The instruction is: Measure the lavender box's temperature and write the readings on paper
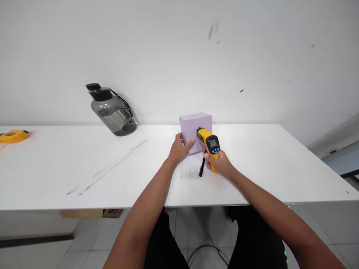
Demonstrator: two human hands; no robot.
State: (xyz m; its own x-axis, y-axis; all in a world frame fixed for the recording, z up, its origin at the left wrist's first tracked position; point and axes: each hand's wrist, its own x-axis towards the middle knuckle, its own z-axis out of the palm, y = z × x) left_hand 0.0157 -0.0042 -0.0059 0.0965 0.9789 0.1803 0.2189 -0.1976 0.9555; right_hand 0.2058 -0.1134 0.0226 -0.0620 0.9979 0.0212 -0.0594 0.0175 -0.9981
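Little here can be read with any certainty. On the cardboard box below the table you can make out large dark letters, perhaps "SI", partly cut off. White lettering runs along the black strap of your water bottle, too blurred for you to spell out. Your paper sheet bears rows of illegible writing. You cannot read any figure on the display of your infrared thermometer.
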